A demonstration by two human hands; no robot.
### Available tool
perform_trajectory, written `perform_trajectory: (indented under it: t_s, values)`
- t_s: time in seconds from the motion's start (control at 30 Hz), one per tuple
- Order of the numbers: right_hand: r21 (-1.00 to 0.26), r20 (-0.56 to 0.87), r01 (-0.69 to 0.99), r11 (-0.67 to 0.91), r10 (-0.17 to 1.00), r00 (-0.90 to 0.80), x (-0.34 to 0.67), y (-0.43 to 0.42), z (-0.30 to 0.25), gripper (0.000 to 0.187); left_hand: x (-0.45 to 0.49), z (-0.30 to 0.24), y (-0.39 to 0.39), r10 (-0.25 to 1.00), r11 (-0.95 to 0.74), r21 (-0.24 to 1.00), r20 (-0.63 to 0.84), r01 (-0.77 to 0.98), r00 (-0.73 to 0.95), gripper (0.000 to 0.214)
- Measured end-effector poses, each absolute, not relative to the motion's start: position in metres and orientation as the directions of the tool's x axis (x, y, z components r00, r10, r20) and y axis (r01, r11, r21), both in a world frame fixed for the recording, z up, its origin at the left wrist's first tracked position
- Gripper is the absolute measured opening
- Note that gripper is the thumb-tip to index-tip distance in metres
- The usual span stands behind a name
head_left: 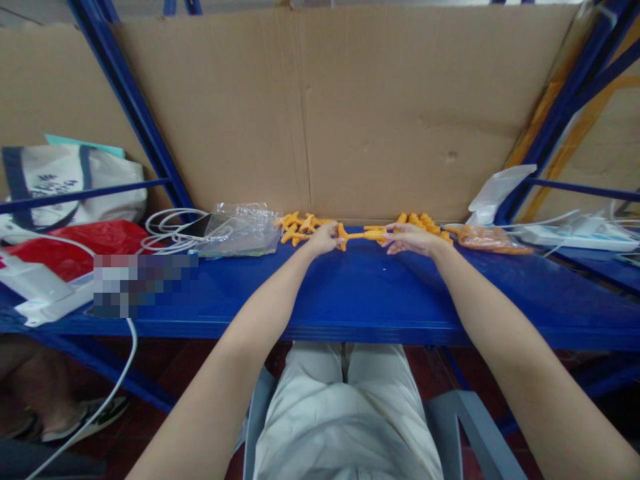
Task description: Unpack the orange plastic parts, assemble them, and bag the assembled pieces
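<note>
Both my arms reach forward over a blue metal shelf (350,300). My left hand (324,239) and my right hand (409,239) are each closed on one end of a long orange plastic piece (361,235) held just above the shelf near the cardboard back wall. Behind my left hand lies a heap of several orange plastic parts (297,225). A second heap of orange parts (423,221) lies behind my right hand.
A cardboard sheet (350,113) backs the shelf. Left: a clear plastic bag (240,230), a phone with white cable (173,230), a red bag (85,243), a tote bag (70,180). Right: a bag of orange parts (487,239), a white power strip (570,235). Another person's foot (75,420) is below left.
</note>
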State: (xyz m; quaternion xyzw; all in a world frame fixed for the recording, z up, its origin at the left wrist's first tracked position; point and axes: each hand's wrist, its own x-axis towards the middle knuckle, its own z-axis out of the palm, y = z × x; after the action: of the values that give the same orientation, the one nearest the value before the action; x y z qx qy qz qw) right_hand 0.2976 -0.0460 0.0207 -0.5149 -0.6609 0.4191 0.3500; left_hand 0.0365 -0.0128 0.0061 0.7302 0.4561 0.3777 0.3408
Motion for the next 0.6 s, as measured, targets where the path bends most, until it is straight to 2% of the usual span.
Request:
perform_trajectory:
  t_s: [0.2, 0.4, 0.5, 0.6]
  values:
    - [-0.889, 0.012, 0.446, 0.102, 0.980, -0.201, 0.297, -0.049, 0.022, 0.034, 0.036, 0.003, -0.007, 0.916, -0.372, 0.839, 0.262, 0.397, 0.305, 0.021]
    - [-0.849, -0.054, 0.525, 0.061, 0.978, -0.202, 0.296, -0.038, 0.013, 0.062, 0.038, 0.000, -0.006, 0.924, -0.335, 0.861, 0.222, 0.383, 0.310, 0.023]
    - [-0.836, -0.088, 0.548, 0.041, 0.975, -0.206, 0.292, -0.041, 0.016, 0.068, 0.037, 0.001, -0.007, 0.925, -0.331, 0.868, 0.220, 0.370, 0.311, 0.022]
    - [-0.864, -0.145, 0.502, -0.021, 0.967, -0.208, 0.288, -0.047, 0.021, 0.069, 0.036, 0.004, -0.010, 0.931, -0.319, 0.867, 0.211, 0.383, 0.299, 0.020]
